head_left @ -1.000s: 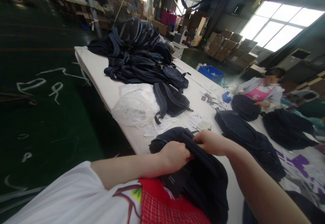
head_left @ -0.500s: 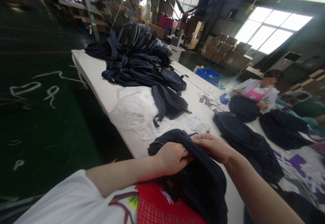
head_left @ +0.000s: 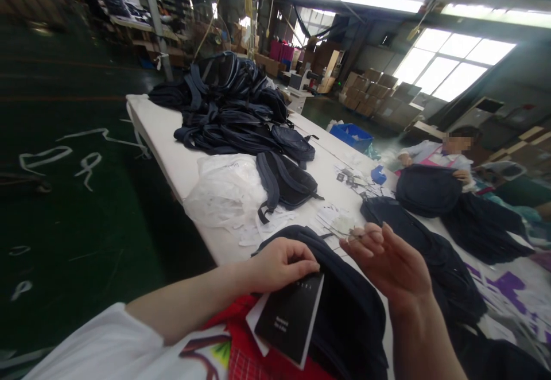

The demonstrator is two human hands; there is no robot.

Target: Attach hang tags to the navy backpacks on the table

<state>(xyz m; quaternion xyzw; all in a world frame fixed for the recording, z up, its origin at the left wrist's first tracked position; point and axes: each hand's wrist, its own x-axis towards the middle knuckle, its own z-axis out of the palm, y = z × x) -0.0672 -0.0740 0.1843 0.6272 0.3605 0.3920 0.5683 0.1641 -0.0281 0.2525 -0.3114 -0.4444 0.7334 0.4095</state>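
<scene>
A dark navy backpack (head_left: 353, 311) lies against my front at the table's near edge. My left hand (head_left: 286, 265) is closed on the top of a black hang tag (head_left: 290, 320) with pale lettering, and a white card (head_left: 257, 325) shows behind it. Just right of the backpack, my right hand (head_left: 391, 259) is raised with its palm turned up and its fingers curled. A thin dark cord (head_left: 365, 233) runs across those fingertips; where its ends go I cannot make out.
Beyond the backpack, a white plastic bag (head_left: 226, 190) and another backpack (head_left: 288, 180) lie on the white table (head_left: 161, 150). Backpacks are piled (head_left: 241, 110) at its far end. Across the table, a co-worker (head_left: 424, 153) handles a dark backpack (head_left: 426, 190). Loose tags (head_left: 355, 179) lie mid-table.
My right hand has come away from the backpack, up and to the right. The black tag now hangs in plain view below my left hand. The co-worker's backpack is lifted and turned.
</scene>
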